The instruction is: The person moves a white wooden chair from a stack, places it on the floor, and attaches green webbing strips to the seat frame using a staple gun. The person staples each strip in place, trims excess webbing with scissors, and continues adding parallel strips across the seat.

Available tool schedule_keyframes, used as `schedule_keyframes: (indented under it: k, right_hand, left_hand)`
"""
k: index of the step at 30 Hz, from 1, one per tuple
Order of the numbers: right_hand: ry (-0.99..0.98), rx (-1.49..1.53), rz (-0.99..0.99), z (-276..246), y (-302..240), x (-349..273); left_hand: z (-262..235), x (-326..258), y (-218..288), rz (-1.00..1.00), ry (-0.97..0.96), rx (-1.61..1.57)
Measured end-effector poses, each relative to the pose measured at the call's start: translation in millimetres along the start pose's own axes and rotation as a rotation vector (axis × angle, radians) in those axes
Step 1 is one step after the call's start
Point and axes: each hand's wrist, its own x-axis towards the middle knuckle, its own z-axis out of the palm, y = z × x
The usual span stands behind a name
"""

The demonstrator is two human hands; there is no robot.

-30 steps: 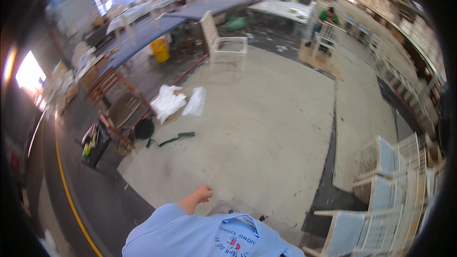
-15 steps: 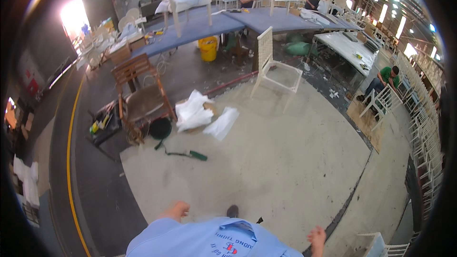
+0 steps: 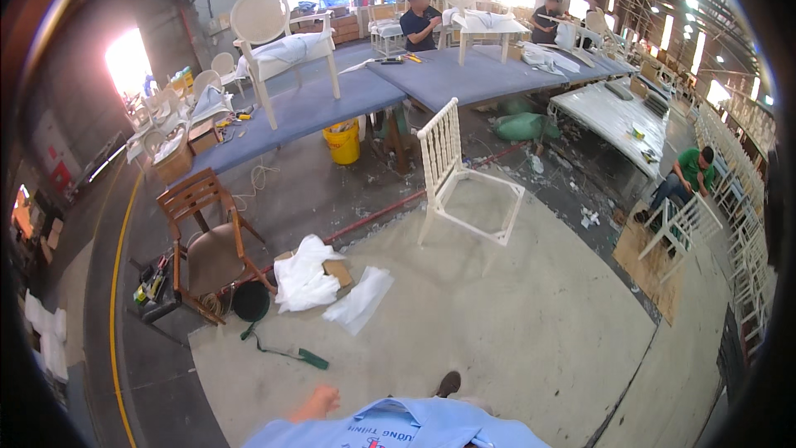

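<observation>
My left hand point(image 3: 321, 401) hangs at the lower edge beside my light blue shirt, slightly blurred. Its fingers look loosely bent, and I see nothing in them. My right hand is out of view. Ahead on the floor stands a cream chair frame point(image 3: 444, 166) with a spindle back and an open seat frame. A green strap with a thicker end point(image 3: 313, 358) lies on the floor closest to my left hand. White sheets of wrapping point(image 3: 308, 274) are spread beyond it, next to a brown wooden armchair point(image 3: 217, 257). Neither chair is within my hand's touch.
Blue-topped tables point(image 3: 315, 99) carry cream armchairs point(image 3: 286, 54); a yellow bucket point(image 3: 342, 143) stands below. A dark round bin point(image 3: 250, 302) sits by the brown armchair. At right, a person in green point(image 3: 692, 172) sits with a white chair point(image 3: 684, 224) near rows of chairs. Scraps litter the floor.
The chairs and tables appear larger and nearer, and the strap and sheets have shifted down and left. My right hand has left the view. My left hand sits lower in the picture.
</observation>
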Motion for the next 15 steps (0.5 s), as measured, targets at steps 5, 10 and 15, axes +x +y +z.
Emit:
schedule_keyframes:
  k: [5, 10, 15]
  right_hand:
    - [0.446, -0.232, -0.176, -230.7, -187.8, 67.2]
    - [0.213, 0.705, -0.628, -203.6, -593.3, 129.4]
    - [-0.464, 0.685, -0.824, -39.1, -859.7, 98.3]
  left_hand:
    - [77.0, 51.4, 68.2, 0.134, -0.304, 0.223]
    - [87.2, 64.6, 115.6, 0.335, -0.151, 0.052]
    - [67.2, 115.1, 226.0, -0.044, 0.153, -0.198]
